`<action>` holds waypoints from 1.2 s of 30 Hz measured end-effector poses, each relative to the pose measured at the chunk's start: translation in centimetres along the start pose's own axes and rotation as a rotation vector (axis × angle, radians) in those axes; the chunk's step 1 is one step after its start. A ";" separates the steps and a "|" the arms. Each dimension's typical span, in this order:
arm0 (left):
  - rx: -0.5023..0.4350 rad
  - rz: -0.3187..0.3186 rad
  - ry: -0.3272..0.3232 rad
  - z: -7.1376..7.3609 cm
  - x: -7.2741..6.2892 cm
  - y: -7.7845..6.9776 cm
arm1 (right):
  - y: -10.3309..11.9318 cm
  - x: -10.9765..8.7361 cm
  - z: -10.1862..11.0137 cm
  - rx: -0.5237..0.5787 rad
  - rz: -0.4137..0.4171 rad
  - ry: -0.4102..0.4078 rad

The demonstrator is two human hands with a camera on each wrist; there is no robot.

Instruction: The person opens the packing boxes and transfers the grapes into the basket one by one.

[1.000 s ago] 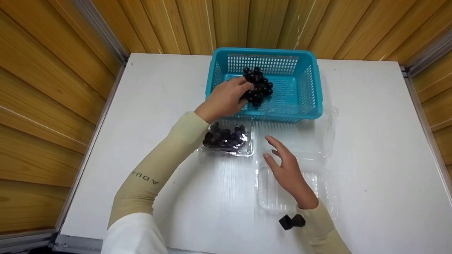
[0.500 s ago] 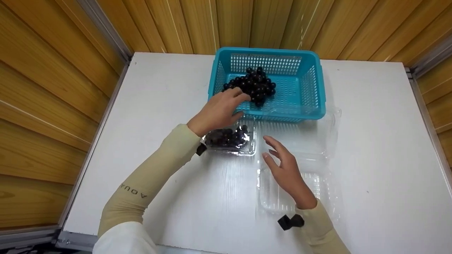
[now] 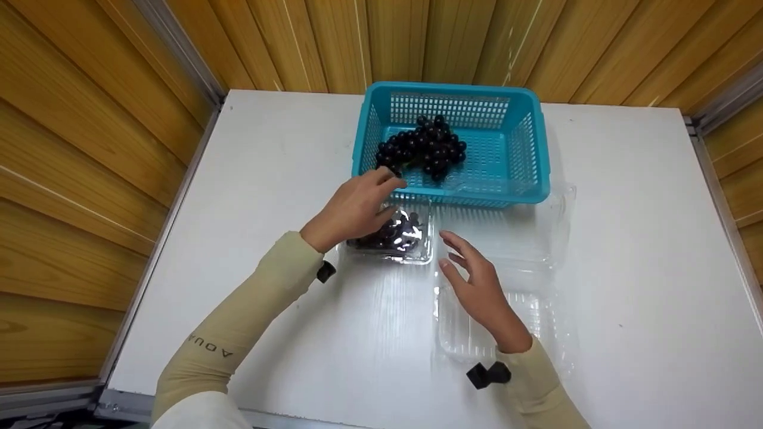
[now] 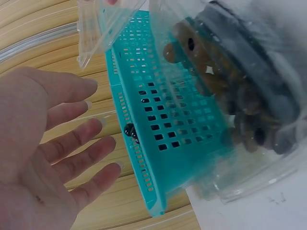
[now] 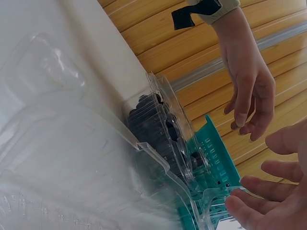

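My left hand (image 3: 351,208) hovers above a clear plastic box of dark grapes (image 3: 411,241), between that box and the blue basket. Its fingers are loosely bent and hold nothing; the left wrist view shows the bare palm and spread fingers (image 4: 86,158). Bunched dark grapes (image 3: 438,146) lie in the left half of the blue basket (image 3: 453,87). Over an open clear clamshell container (image 3: 506,232), my right hand (image 3: 480,295) is held with fingers relaxed and apart. Nothing is in it, as the right wrist view also shows.
The white table (image 3: 632,250) carries the basket at its back edge, with the clamshell's lid lapping the basket's front rim. Wood-look panels (image 3: 465,42) rise behind and at both sides, with metal framing along the corners.
My left hand has come away from the grapes in the basket, back toward me and over the grape box. The grapes stay in the basket. My right hand has barely moved.
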State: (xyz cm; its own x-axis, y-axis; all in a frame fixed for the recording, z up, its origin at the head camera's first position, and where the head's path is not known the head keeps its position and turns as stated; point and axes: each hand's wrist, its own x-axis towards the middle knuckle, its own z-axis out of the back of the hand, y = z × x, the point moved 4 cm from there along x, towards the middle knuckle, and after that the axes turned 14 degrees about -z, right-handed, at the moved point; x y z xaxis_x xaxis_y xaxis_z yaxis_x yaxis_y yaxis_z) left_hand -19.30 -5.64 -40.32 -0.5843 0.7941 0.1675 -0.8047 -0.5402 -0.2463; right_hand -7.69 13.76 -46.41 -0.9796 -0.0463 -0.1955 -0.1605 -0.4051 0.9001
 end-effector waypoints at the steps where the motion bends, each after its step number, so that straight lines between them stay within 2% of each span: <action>1: 0.001 0.006 0.003 -0.1 -0.2 0.0 | 0.0 0.0 0.0 -0.001 0.000 -0.001; 8: 0.014 -0.011 -0.059 -0.4 -2.0 -0.1 | 0.3 0.0 -0.3 0.009 0.014 0.001; 11: 0.001 -0.005 -0.060 -0.6 -2.5 0.0 | 0.4 0.0 -0.5 0.012 0.026 0.014; 18: -0.036 0.018 -0.017 -1.6 -3.7 0.2 | 0.7 0.0 -1.0 -0.009 0.051 0.047; 21: -0.058 0.033 0.019 -2.1 -4.1 0.3 | 0.8 0.0 -1.2 -0.012 0.044 0.071; 25: -0.058 0.022 0.056 -2.8 -4.6 0.4 | 0.9 0.0 -1.5 -0.025 0.032 0.094; 30: -0.056 0.000 0.065 -3.6 -4.7 0.7 | 1.1 0.1 -1.9 -0.060 0.048 0.082; 36: -0.063 0.018 0.090 -4.4 -4.7 1.2 | 1.2 0.1 -2.4 -0.083 0.039 0.085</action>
State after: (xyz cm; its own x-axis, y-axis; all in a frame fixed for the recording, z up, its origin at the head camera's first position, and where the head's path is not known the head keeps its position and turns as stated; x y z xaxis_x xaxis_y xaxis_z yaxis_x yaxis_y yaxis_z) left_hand -17.08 -8.79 -45.61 -0.5845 0.8077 0.0771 -0.7842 -0.5381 -0.3089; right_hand -7.68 11.07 -46.34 -0.9706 -0.1393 -0.1965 -0.1085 -0.4755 0.8730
